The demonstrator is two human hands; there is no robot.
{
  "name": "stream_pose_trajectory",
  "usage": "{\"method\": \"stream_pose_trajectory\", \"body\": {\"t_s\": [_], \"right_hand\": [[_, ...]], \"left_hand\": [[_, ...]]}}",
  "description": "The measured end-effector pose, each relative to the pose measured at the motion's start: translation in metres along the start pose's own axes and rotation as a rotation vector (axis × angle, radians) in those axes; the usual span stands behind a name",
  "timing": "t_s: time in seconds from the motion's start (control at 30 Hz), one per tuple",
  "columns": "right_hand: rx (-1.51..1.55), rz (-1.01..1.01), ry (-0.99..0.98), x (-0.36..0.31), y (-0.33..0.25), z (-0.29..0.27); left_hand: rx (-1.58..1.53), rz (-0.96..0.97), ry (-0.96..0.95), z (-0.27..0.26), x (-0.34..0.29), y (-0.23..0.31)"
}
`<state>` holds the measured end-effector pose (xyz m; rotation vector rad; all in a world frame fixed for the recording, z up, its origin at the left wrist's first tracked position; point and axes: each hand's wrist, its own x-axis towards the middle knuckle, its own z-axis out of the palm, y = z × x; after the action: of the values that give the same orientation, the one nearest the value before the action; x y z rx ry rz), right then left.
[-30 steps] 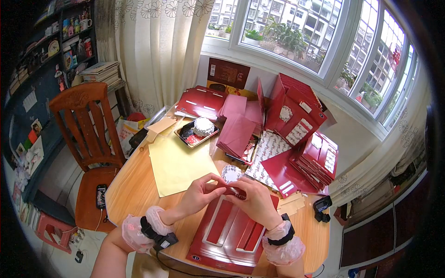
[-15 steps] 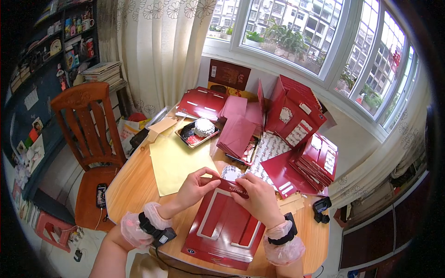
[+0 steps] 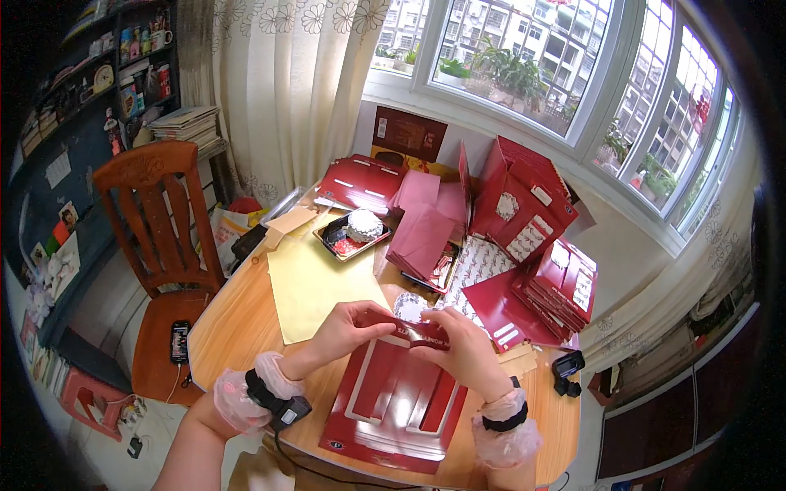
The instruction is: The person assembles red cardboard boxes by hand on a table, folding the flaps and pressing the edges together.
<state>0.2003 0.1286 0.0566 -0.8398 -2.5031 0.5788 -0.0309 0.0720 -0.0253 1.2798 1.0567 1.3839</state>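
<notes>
My left hand (image 3: pixel 348 328) and my right hand (image 3: pixel 463 348) both grip the far edge of a flat dark red cardboard box blank (image 3: pixel 397 401) that lies on the wooden table (image 3: pixel 237 323) in front of me. The top flap (image 3: pixel 409 329) is bent up between my fingers. The blank has white fold lines and cut-out panels. A small white round lace-like piece (image 3: pixel 408 305) sits just beyond my hands.
A yellow paper sheet (image 3: pixel 315 282) lies to the left. A dark tray (image 3: pixel 350 235) holds a white round item. Stacks of red boxes (image 3: pixel 524 204) and flat red blanks (image 3: pixel 565 282) fill the far right. A wooden chair (image 3: pixel 155 237) stands left, with a phone (image 3: pixel 179 341) on its seat.
The red blank has slid closer to me and lies flatter on the table. My hands have shifted along its far edge and now fold up the top flap.
</notes>
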Motion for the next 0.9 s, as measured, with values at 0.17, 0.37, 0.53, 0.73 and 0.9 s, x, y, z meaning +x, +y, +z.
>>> {"method": "stream_pose_trajectory", "body": {"t_s": [0.17, 0.37, 0.53, 0.73, 0.9], "right_hand": [[-0.053, -0.089, 0.033, -0.002, 0.020, -0.012], [-0.221, -0.132, 0.087, 0.001, 0.013, -0.012], [-0.299, -0.179, 0.055, 0.001, 0.017, -0.015], [-0.290, -0.171, 0.053, 0.000, 0.011, -0.022], [-0.295, -0.222, 0.104, -0.001, 0.009, -0.024]], "left_hand": [[0.007, -0.001, 0.075, -0.007, 0.002, 0.009], [0.010, 0.022, 0.086, -0.007, 0.003, 0.012], [0.019, 0.020, 0.069, -0.010, 0.003, 0.007], [-0.010, 0.024, 0.048, -0.009, 0.003, 0.009], [-0.052, 0.057, 0.035, -0.012, 0.004, 0.007]]}}
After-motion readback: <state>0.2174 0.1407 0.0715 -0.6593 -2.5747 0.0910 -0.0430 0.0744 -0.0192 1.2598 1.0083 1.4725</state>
